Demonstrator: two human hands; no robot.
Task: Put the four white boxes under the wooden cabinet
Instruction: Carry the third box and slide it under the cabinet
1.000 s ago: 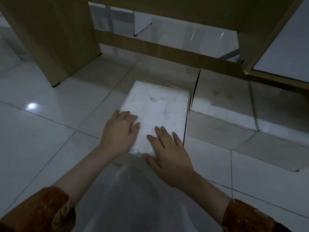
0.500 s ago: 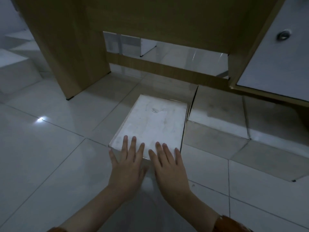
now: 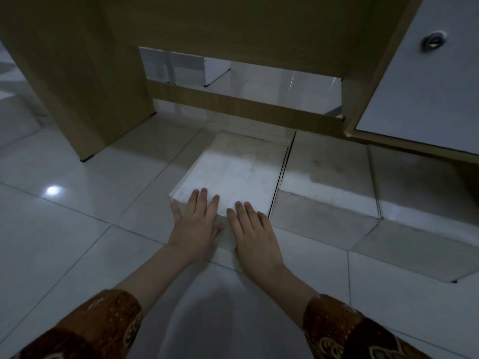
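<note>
A flat white box (image 3: pixel 238 167) lies on the tiled floor, its far end under the wooden cabinet (image 3: pixel 233 29). My left hand (image 3: pixel 194 224) and my right hand (image 3: pixel 255 237) rest flat against its near edge, fingers spread over the top. To its right a second white box (image 3: pixel 329 174) sits side by side with it, and a third (image 3: pixel 414 185) lies further right beneath the cabinet's white door. Neither hand grips anything.
The cabinet's left wooden side panel (image 3: pixel 85 81) stands on the floor at the left. A low wooden rail (image 3: pixel 233 103) crosses the back of the opening. A white door with a round metal pull (image 3: pixel 434 41) is at the upper right. White furniture shows behind.
The box has slid further in under the cabinet, with both hands moving from its top to its near edge. The view has shifted lower and closer to the opening.
</note>
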